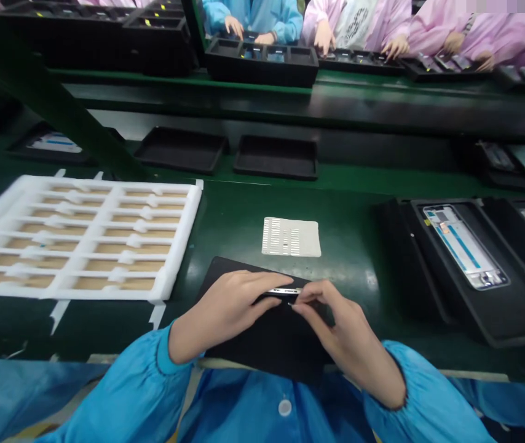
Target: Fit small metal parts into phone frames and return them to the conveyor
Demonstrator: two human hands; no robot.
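Held edge-up over a black mat (262,344) is a phone frame (282,291), its thin silvery side facing me. My left hand (232,307) grips its left part between thumb and fingers. At its right end, my right hand (336,314) is closed, thumb and fingertips pinched together against the edge; whether a small piece sits between them I cannot make out. Most of the phone frame is hidden by my hands. Just beyond the mat lies a pale sheet (308,239) with rows of small silvery strips.
A white slotted foam tray (110,240) is taped down at left. Black trays (521,314) at right hold a phone frame with blue strips (465,246). Two shallow black trays (276,157) stand farther back. A green post (59,92) slants across the left. Co-workers' hands work across the bench.
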